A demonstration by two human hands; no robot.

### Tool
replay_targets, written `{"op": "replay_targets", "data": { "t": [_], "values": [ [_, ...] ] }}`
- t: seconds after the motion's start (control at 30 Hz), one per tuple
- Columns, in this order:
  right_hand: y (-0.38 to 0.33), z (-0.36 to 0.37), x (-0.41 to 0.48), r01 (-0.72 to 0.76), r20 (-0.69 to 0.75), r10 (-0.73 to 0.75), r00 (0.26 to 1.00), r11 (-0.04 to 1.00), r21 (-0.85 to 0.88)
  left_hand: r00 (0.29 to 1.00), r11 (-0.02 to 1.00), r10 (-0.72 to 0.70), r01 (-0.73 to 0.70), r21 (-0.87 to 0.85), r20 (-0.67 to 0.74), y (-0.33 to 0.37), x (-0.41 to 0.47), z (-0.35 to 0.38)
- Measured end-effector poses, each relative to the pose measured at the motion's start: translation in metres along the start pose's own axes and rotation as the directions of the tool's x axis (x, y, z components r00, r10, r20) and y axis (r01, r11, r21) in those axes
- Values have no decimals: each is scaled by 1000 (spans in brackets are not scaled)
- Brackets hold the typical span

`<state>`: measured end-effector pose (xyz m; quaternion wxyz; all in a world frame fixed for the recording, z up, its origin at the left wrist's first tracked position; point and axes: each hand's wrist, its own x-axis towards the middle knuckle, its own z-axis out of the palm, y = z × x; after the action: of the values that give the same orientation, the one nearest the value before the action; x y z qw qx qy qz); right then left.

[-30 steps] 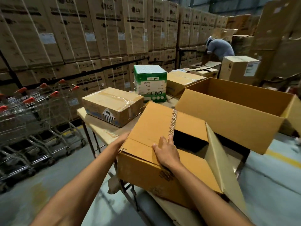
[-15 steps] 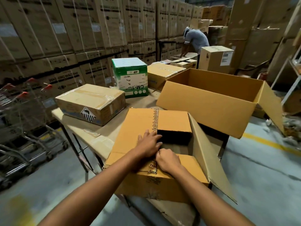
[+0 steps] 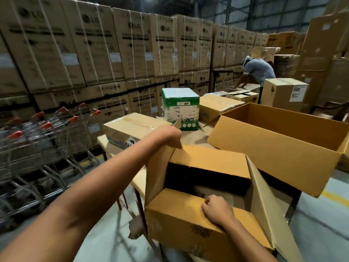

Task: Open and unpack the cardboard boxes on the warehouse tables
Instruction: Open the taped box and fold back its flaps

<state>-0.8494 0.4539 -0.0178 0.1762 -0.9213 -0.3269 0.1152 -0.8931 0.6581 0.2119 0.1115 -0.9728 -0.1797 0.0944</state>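
The left grip holds the top edge of the left flap of the cardboard box, and that flap stands nearly upright below it. The right grip is curled over the inner edge of the near flap, its fingertips hooked into the dark opening. The box sits at the near edge of the tabletop, under both grips. Its far flap lies flat beyond the right grip, and its right flap hangs open to that grip's right. What lies inside is too dark to tell. Beyond and to the right of the right grip lies a large open box. Just beyond the left grip rests a taped flat box, with a green and white box behind it. Well to the left of the left grip stand shopping trolleys in front of stacked LG cartons. Far beyond, a person bends over other boxes.
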Motion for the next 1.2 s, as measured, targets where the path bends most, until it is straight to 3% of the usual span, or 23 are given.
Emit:
{"op": "replay_targets", "data": {
  "t": [0.2, 0.3, 0.4, 0.47, 0.6, 0.77, 0.83, 0.93, 0.97, 1.1, 1.13, 1.2],
  "values": [
    [-5, 2, 3, -22, 5, 22, 1000, 1000, -7, 930, 961, -273, 253, 108, 245, -60, -1, 70],
    [-7, -2, 3, -35, 40, 34, 999, 999, 4, 933, 939, -212, 277, -204, 291, -55, -9, 118],
    [-7, -4, 3, -48, 67, 47, 997, 999, 6, 935, 750, -132, 310, -584, 328, -31, -16, 161],
    [-6, -7, 6, -49, 91, 50, 995, 999, -13, 942, 652, -175, 329, -683, 286, -13, -16, 185],
    [-4, -6, 16, -83, 182, 100, 978, 991, -101, 954, 588, -289, 246, -770, 84, 5, -23, 203],
    [1, -17, 31, -106, 178, 116, 977, 992, -68, 955, 479, -293, 114, -871, -36, -1, -36, 206],
    [-4, -28, 33, -68, 48, 69, 996, 997, -33, 942, 360, -332, 77, -930, -50, -3, -39, 207],
    [-21, -55, 27, -25, -172, 12, 985, 997, -74, 899, -107, -422, 76, -991, 114, -6, -49, 204],
    [-28, -67, 23, -20, -233, 5, 972, 998, -65, 885, -208, -443, 54, -977, 144, -8, -52, 202],
    [-53, -118, -4, -17, -380, 14, 925, 1000, -3, 885, -433, -436, -46, -900, 165, -13, -66, 195],
    [-60, -130, -15, -38, -406, 39, 913, 999, 9, 895, -447, -419, -56, -893, 153, -15, -71, 193],
    [-72, -151, -37, -95, -382, 106, 918, 994, 49, 936, -327, -343, -44, -944, 75, -18, -80, 195]
  ]
}}
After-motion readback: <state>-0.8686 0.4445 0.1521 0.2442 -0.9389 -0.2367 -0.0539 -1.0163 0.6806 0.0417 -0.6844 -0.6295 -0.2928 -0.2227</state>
